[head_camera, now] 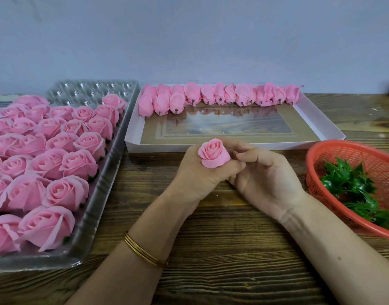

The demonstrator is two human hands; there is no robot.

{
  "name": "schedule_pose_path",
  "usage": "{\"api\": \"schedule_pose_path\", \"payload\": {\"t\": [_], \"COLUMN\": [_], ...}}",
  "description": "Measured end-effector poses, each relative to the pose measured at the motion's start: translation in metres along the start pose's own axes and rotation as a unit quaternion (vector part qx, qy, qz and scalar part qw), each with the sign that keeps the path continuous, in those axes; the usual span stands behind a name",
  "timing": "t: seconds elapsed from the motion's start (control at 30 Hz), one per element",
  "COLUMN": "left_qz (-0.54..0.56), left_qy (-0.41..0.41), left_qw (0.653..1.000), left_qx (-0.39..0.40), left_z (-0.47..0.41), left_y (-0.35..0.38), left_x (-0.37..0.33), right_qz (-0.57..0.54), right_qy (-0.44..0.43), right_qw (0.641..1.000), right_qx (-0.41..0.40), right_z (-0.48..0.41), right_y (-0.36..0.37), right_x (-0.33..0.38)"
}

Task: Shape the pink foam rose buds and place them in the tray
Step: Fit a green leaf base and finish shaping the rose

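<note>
A pink foam rose bud (213, 153) stands upright in my left hand (196, 172), whose fingers curl round its base. My right hand (264, 175) is pressed against the left from the right, its fingers curled under the bud; what they grip is hidden. The clear plastic tray (114, 137) at the left holds several shaped pink roses (57, 155), with bare cells at its far end. A row of unshaped pink buds (220, 95) with dark stems lies along the far side of the white box lid (321, 124).
A red plastic basket (321, 164) with green plastic leaf calyxes (352, 183) sits at the right edge. All of it rests on a dark wooden table (211, 249); a pale wall stands behind. A gold bangle (143, 252) circles my left wrist.
</note>
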State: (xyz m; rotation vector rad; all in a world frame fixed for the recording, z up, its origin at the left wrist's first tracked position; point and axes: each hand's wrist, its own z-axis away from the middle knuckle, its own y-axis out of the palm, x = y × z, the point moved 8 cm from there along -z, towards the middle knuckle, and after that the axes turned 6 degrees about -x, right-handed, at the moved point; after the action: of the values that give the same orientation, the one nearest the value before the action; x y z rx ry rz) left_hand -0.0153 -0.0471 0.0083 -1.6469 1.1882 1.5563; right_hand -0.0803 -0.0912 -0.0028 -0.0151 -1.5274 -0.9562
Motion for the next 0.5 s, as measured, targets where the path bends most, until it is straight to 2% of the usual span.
{"api": "schedule_pose_path", "payload": {"t": [0.27,0.5], "left_qz": [-0.006,-0.005], "left_qy": [0.01,-0.011], "left_qw": [0.997,0.992], "left_qx": [-0.071,-0.123], "left_z": [0.0,0.0], "left_y": [-0.011,-0.015], "left_x": [-0.005,-0.003], "right_qz": [-0.042,0.089], "right_qy": [-0.001,-0.065], "right_qw": [0.998,0.991], "right_qx": [-0.04,-0.071], "right_z": [-0.003,0.002], "right_y": [-0.013,-0.01], "right_x": [0.0,-0.003]}}
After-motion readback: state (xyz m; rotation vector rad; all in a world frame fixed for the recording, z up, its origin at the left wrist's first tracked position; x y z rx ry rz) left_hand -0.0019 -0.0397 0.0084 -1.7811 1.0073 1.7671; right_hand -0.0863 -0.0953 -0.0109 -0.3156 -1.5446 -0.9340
